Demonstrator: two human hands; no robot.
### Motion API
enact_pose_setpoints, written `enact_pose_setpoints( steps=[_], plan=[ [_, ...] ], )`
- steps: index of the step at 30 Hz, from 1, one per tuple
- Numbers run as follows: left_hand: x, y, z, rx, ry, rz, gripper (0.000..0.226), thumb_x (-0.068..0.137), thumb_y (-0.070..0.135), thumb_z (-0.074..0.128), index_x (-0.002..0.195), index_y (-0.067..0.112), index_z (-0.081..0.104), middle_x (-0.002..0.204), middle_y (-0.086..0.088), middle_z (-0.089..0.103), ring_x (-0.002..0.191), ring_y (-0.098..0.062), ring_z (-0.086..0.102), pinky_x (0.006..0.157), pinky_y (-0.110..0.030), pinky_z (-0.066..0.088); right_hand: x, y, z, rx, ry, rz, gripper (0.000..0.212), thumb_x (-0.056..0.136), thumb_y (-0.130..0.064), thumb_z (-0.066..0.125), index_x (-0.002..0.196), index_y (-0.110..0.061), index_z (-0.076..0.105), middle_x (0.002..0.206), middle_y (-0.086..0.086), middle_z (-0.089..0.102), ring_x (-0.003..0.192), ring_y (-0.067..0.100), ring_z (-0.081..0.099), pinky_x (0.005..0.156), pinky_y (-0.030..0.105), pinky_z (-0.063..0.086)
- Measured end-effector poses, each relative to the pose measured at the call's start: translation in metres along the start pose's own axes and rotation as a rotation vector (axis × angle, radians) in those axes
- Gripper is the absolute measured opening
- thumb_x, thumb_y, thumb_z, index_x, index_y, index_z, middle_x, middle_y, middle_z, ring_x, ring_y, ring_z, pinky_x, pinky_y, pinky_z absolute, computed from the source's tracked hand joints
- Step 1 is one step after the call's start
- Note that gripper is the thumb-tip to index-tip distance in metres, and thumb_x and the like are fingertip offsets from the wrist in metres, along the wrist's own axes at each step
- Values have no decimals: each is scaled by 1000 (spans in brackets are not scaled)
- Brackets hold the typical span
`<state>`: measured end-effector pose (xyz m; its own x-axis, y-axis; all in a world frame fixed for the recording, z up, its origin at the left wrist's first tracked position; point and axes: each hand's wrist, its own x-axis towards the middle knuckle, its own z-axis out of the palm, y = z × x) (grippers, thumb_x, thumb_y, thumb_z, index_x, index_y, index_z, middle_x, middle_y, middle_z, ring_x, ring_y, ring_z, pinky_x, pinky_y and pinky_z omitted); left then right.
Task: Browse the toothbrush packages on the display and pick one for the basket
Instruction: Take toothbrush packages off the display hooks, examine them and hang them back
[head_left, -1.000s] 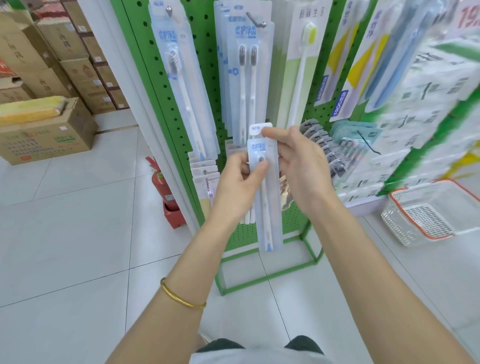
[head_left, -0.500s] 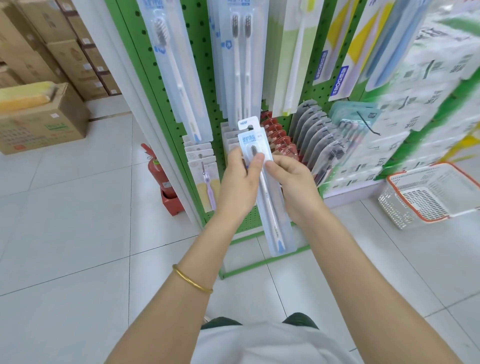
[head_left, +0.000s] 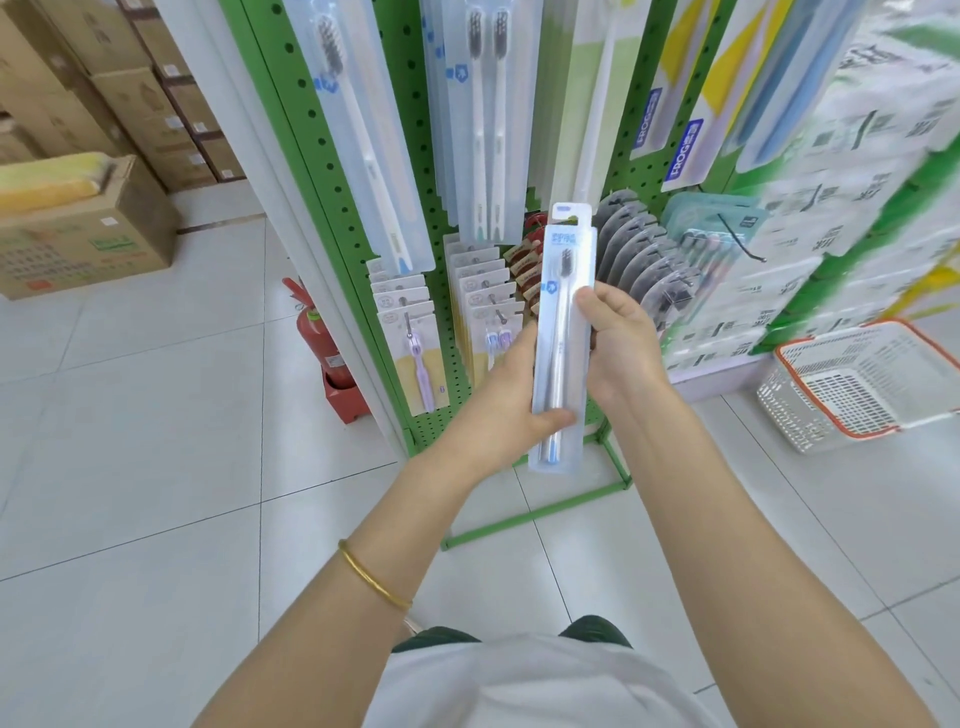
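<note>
I hold a long clear toothbrush package with a grey-bristled brush upright in front of the green pegboard display. My left hand grips its lower part, thumb across the front. My right hand grips its right edge at mid-height, thumb on the front. More toothbrush packages hang on the display above. The white basket with an orange rim sits on the floor at the right.
Smaller toothbrush packs hang low on the display. A red fire extinguisher stands left of the stand. Cardboard boxes are stacked at the far left. Blurred shelves of packaged goods fill the right. White floor tiles lie below.
The package has come away from the display and now stands upright and lower in both hands. My left hand slid down to its lower part; my right hand shifted to its right edge.
</note>
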<state>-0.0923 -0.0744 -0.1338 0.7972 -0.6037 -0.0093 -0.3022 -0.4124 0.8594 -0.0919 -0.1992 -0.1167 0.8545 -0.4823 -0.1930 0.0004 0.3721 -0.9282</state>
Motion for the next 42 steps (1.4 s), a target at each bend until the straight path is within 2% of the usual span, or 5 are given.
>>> enact_pose_setpoints(
  steps=[7, 14, 20, 29, 42],
  plan=[
    [-7, -3, 8, 422, 17, 86, 101, 75, 30, 78, 150, 17, 12, 145, -5, 28, 136, -22, 25, 109, -28, 22, 6, -4, 1, 98, 130, -22, 19, 96, -9, 51, 79, -12, 57, 86, 10, 58, 82, 22, 52, 82, 37, 45],
    [-7, -8, 13, 360, -37, 4, 113, 71, 29, 80, 151, 18, 0, 153, -3, 17, 140, -22, 19, 115, -35, 22, -3, -9, 7, 205, 110, 41, 7, 94, -10, 56, 89, -14, 60, 79, 4, 63, 62, 11, 58, 62, 26, 50],
    [-4, -8, 3, 33, -122, -74, 89, 79, -7, 55, 149, 20, 8, 125, 1, 36, 111, -15, 41, 84, -18, 42, -2, -7, 3, 4, -17, 82, 9, 92, -17, 61, 101, -20, 62, 91, -5, 65, 78, 10, 60, 64, 22, 48],
    [-9, -9, -9, -457, -72, -258, 20, 100, 15, 45, 119, 13, 49, 110, -11, 67, 94, -21, 68, 79, -33, 57, -1, -3, 0, -134, -154, 33, 13, 91, -2, 57, 93, -11, 66, 87, 3, 69, 67, 10, 65, 58, 23, 51],
    [15, 21, -59, -409, 434, -189, 17, 99, 30, 46, 106, 16, 53, 110, -9, 65, 100, -23, 64, 90, -45, 52, -10, 0, 6, -250, -468, 69, 11, 85, -2, 63, 85, -12, 68, 80, 0, 72, 71, 14, 67, 67, 28, 55]
  ],
)
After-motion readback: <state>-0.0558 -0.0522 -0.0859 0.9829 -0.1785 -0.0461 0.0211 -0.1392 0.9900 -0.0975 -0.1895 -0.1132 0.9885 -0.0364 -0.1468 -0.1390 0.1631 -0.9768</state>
